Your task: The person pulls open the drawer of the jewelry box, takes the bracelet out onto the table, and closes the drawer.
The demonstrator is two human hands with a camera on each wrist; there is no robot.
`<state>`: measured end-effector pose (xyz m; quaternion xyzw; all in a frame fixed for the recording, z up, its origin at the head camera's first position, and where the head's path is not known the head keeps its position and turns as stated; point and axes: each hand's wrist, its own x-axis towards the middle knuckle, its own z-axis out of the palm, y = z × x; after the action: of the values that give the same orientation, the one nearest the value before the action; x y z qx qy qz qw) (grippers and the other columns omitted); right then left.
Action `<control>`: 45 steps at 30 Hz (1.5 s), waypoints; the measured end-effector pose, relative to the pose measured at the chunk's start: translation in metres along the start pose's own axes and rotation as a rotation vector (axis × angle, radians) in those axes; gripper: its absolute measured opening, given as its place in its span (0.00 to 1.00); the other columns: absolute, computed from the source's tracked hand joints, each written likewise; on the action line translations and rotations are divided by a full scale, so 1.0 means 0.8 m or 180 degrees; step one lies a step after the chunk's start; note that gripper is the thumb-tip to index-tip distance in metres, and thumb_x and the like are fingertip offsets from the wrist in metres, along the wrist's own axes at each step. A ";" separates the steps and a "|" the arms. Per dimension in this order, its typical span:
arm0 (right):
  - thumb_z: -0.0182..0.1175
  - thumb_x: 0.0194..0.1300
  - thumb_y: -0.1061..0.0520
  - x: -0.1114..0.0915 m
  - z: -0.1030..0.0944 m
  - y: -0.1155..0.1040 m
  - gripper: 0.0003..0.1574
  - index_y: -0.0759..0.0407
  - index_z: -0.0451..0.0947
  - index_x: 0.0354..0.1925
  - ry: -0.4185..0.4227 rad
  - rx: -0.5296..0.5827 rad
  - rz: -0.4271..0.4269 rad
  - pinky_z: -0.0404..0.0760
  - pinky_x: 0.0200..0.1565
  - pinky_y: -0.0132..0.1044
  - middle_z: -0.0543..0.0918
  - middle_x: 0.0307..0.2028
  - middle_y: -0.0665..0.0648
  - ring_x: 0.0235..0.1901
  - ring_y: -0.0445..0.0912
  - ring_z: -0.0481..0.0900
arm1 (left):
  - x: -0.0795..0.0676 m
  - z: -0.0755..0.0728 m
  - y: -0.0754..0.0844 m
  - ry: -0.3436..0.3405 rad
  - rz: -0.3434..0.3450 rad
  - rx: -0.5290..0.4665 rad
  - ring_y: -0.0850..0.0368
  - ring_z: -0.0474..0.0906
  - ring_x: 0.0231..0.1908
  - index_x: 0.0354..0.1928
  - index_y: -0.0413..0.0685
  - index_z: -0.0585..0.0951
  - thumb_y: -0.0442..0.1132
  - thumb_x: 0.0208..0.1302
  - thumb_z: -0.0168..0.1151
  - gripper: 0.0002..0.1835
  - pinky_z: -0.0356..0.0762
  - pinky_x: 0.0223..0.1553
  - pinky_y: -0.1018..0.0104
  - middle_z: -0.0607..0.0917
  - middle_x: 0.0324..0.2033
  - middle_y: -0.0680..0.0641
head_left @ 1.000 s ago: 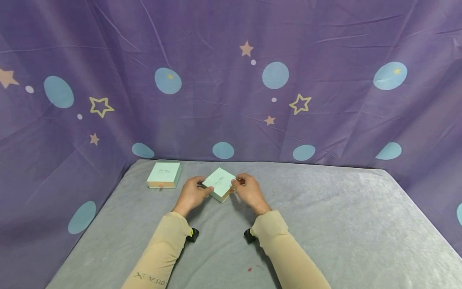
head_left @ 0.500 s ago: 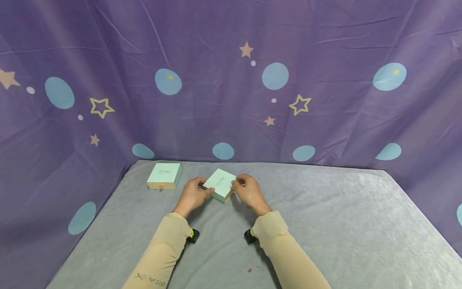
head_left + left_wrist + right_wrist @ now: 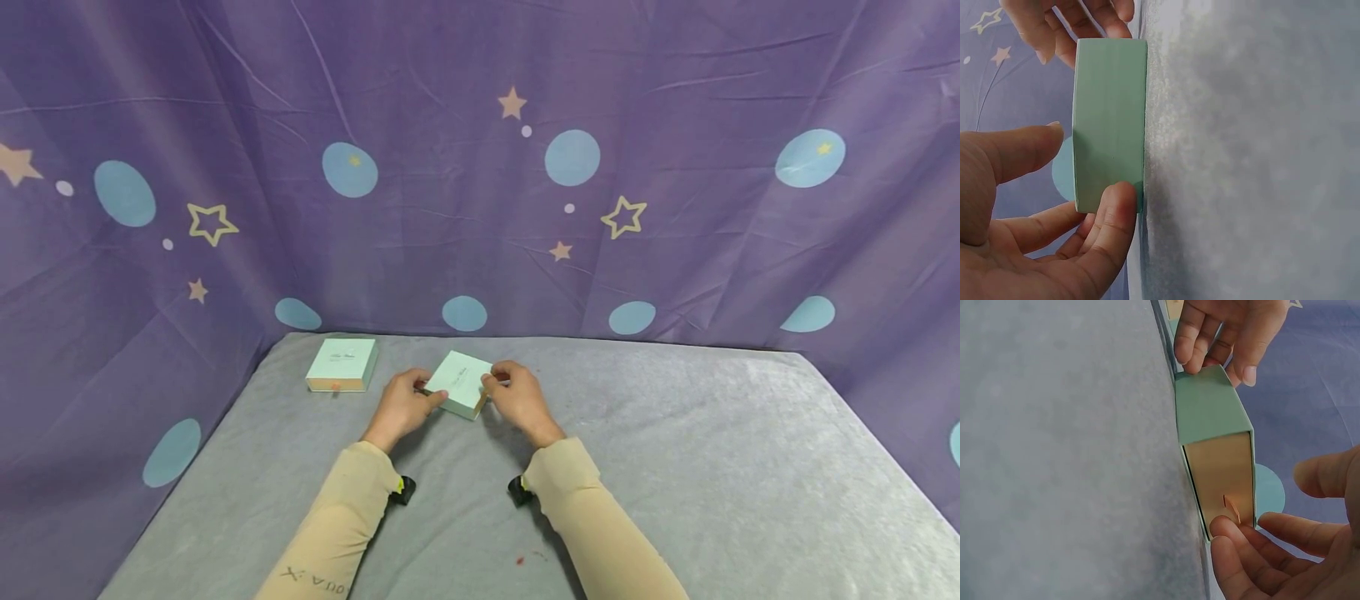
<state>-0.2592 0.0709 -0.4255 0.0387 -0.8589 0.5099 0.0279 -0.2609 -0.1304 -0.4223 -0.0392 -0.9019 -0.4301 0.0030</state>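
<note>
Mint box (image 3: 460, 379) has turned slightly between left hand (image 3: 402, 407) and right hand (image 3: 519, 397).

Behind the left hand (image 3: 403, 408), a beige sleeve (image 3: 330, 517) bears dark lettering (image 3: 313, 580); behind the right hand (image 3: 519, 400), a matching sleeve (image 3: 600, 525). Black devices (image 3: 403, 490) edged yellow-green show beside both cuffs (image 3: 562, 458).

even light in the head view; soft shadows beneath the sleeves (image 3: 603, 533); lettering on the held box (image 3: 459, 379) too blurred to read; wrist views dimmer, the counter (image 3: 1260, 162) out of focus, glare atop the left one.
</note>
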 end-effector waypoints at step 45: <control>0.54 0.71 0.50 -0.001 0.000 0.001 0.25 0.62 0.72 0.60 -0.0061 -0.0041 0.0019 0.79 0.52 0.50 0.75 0.58 0.62 0.55 0.58 0.75 | -0.005 0.010 0.006 -0.0123 -0.0561 -0.0949 0.48 0.82 0.29 0.52 0.29 0.75 0.36 0.63 0.63 0.19 0.85 0.33 0.58 0.80 0.33 0.39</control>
<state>-0.2585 0.0715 -0.4266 0.0409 -0.8625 0.5040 0.0184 -0.2564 -0.1210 -0.4238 0.0318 -0.8279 -0.5569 -0.0579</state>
